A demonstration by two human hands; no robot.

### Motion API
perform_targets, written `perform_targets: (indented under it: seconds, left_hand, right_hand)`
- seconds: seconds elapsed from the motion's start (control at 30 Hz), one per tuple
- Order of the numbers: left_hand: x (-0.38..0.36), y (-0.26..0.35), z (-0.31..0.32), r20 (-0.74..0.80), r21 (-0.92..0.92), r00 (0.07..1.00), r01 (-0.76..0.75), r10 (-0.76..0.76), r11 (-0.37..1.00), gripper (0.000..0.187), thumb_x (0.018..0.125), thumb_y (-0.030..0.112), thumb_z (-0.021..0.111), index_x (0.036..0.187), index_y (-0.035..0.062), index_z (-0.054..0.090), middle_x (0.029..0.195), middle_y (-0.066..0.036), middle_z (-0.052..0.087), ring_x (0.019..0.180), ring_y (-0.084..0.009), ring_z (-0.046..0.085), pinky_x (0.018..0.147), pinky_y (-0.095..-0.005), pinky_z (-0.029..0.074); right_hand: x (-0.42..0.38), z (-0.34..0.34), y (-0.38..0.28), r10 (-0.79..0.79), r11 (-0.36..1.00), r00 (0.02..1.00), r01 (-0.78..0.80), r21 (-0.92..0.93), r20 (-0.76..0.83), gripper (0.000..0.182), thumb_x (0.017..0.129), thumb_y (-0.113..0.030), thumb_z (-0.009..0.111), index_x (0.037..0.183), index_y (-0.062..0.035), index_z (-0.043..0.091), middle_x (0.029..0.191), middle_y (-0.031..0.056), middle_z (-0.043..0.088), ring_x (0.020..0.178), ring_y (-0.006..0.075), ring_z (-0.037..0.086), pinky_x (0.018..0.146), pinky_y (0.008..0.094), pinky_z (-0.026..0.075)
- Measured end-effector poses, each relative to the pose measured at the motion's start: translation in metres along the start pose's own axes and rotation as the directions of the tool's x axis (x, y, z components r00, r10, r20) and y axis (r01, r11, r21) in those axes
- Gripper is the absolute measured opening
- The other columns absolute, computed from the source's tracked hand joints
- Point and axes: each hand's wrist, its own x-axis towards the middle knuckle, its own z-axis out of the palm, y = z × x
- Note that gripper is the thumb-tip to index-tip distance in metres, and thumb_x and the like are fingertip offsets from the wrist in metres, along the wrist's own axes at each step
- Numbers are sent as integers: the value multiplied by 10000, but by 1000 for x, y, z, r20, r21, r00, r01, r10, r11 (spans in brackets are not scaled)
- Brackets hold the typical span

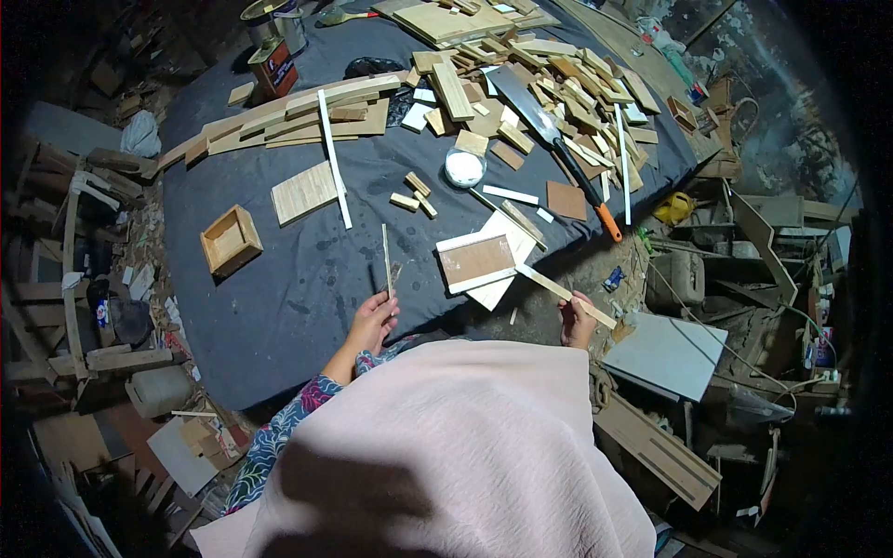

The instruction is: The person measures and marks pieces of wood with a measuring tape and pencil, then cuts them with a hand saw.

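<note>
My left hand (374,321) is closed on a thin wooden strip (386,259) that points up over the dark cloth. At the table's front edge, my right hand (578,321) grips a flat light wooden stick (558,290), whose far end meets the corner of a small panel. This brown panel (476,263) has white strips along two sides and lies on a white board (499,292). Just behind it stands a round tub of white paste (464,167), with a thin stick (510,218) lying in front of it.
Dark cloth (307,307) covers the table. An open wooden box (231,242) and a wooden panel (305,193) lie left. A handsaw (539,116) with an orange-tipped handle rests beside a pile of wood offcuts (586,88). A can (273,70) stands at the back left.
</note>
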Motion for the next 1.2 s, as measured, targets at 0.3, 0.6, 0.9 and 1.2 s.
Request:
perform_targets:
  seconds: [0.3, 0.6, 0.9, 1.2]
  left_hand:
    - [0, 2, 1, -27, 25, 1000, 15, -14, 1000, 277, 822, 139, 514, 1083, 55, 481, 893, 5, 511, 765, -74, 498, 648, -195, 421]
    - [-3, 4, 10, -40, 45, 999, 27, -25, 999, 269, 818, 142, 521, 1073, 60, 488, 891, 7, 512, 771, -74, 494, 648, -195, 418]
    - [-4, -1, 5, -27, 14, 999, 21, -20, 1000, 262, 813, 146, 531, 1064, 76, 499, 890, 11, 517, 766, -69, 498, 652, -192, 417]
    - [-4, -4, 4, -31, 20, 999, 17, -16, 1000, 255, 812, 143, 532, 1057, 78, 501, 878, 18, 516, 753, -64, 505, 620, -182, 429]
  right_hand:
    - [-4, -16, -3, 109, 994, 973, -105, -27, 202, 166, 715, -9, 583, 876, 11, 552, 871, 116, 577, 779, 209, 571, 745, 317, 468]
    - [-12, -17, 6, 98, 992, 978, -110, 58, 185, 108, 705, 2, 582, 813, 4, 570, 929, 118, 560, 866, 208, 542, 817, 329, 429]
    - [-9, -23, 22, 71, 995, 978, -82, 50, 196, 153, 682, 54, 571, 814, -17, 540, 977, 126, 545, 919, 219, 521, 846, 328, 414]
    - [-17, -15, 14, 93, 990, 992, -101, 102, 86, 169, 678, 64, 548, 826, -14, 534, 971, 127, 548, 930, 214, 512, 863, 317, 399]
